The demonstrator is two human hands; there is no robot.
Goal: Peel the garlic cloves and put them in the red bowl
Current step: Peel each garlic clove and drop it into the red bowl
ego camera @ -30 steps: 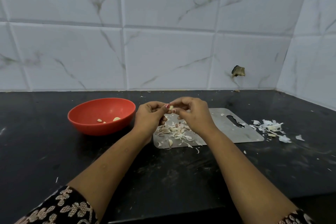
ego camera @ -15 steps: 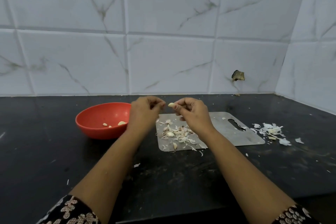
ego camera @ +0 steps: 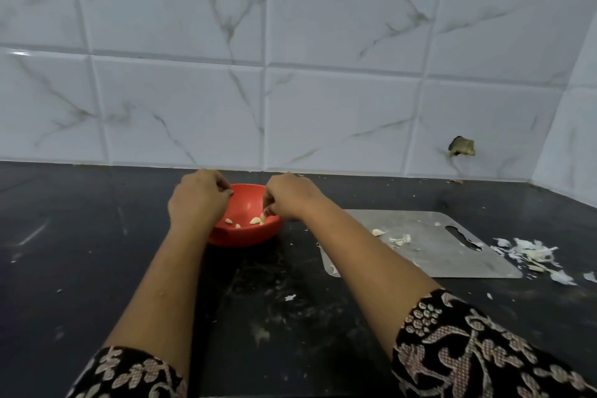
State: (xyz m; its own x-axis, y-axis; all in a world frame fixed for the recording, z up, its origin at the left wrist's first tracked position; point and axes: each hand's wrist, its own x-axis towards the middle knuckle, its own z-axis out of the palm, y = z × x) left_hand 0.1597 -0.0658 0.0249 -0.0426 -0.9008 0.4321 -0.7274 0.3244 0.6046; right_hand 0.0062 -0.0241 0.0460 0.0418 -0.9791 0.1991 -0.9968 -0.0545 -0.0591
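The red bowl (ego camera: 246, 236) stands on the black counter with a few peeled garlic cloves (ego camera: 255, 221) inside. My right hand (ego camera: 290, 197) reaches over the bowl's right rim and pinches a peeled clove (ego camera: 263, 217) at its fingertips, low inside the bowl. Over the left rim hovers my left hand (ego camera: 197, 200), fingers curled, with nothing visible in them. An unpeeled clove (ego camera: 377, 232) and some skins (ego camera: 401, 240) lie on the steel cutting board (ego camera: 452, 262) to the right; my right forearm hides the board's left part.
A heap of garlic skins (ego camera: 529, 254) lies on the counter beyond the board's right edge. Small skin scraps (ego camera: 290, 297) dot the black counter (ego camera: 80, 252). The tiled wall runs close behind the bowl, with a broken hole (ego camera: 462, 147) at the right.
Both hands have moved left from above the cutting board to over the red bowl. The right hand has carried the peeled clove down into the bowl.
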